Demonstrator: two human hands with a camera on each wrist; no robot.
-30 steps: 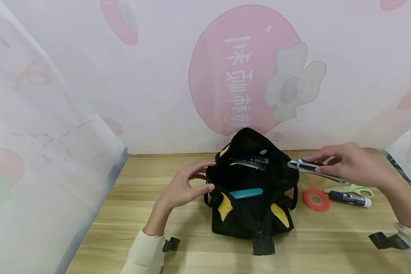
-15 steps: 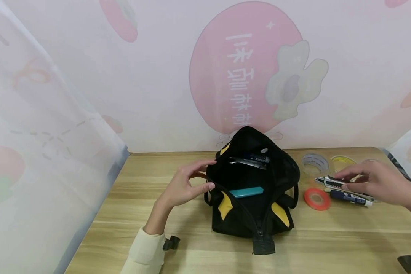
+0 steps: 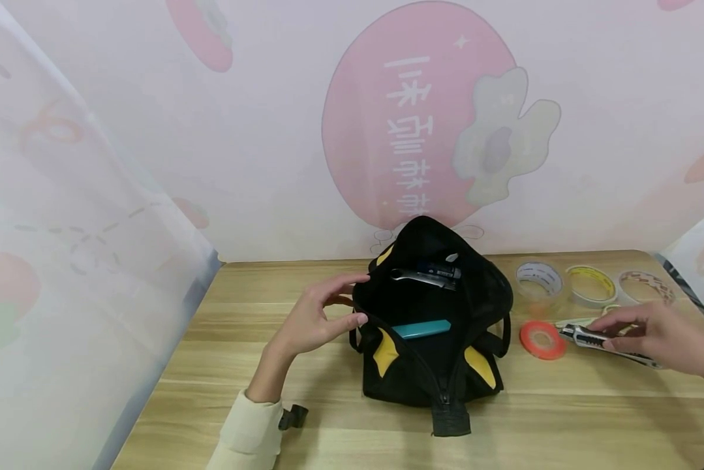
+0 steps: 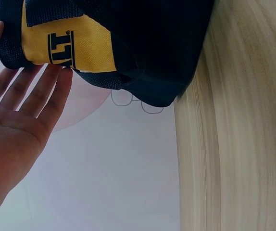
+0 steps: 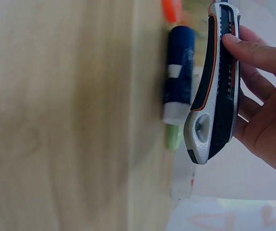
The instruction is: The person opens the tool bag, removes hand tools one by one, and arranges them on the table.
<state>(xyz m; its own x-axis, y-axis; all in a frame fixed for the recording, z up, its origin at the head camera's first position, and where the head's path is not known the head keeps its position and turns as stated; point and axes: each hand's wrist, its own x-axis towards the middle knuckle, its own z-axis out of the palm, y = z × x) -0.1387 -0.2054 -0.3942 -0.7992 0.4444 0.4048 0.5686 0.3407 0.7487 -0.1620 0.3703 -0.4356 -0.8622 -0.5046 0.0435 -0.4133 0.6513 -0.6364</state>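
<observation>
A black tool bag [image 3: 407, 385] with yellow patches stands with its mouth open. My left hand [image 3: 319, 320] touches the left rim with spread fingers and thumb; in the left wrist view the long fingers look straight beside a yellow label [image 4: 90, 45]. Inside the bag are a teal bar-shaped object [image 3: 422, 329], a silver wrench-like tool [image 3: 425, 280] and a dark cylinder [image 3: 438, 269]. Right of the bag, my right hand [image 3: 659, 336] holds a utility knife [image 5: 215, 86] between thumb and fingers, low above a dark blue glue stick [image 5: 179, 72].
An orange-red tape roll [image 3: 542, 340] lies between bag and knife. Behind are a clear tape roll [image 3: 539, 279], a yellow-cored roll [image 3: 591, 286] and a patterned one [image 3: 646, 287]. Green scissors [image 3: 575, 322] are partly covered. A printed curtain [image 3: 269, 196] backs the wooden table [image 3: 258, 378].
The right hand has carried the utility knife from the bag's right side rightward and down, over the glue stick and scissors. The tape rolls behind came into view. The left hand stays on the rim.
</observation>
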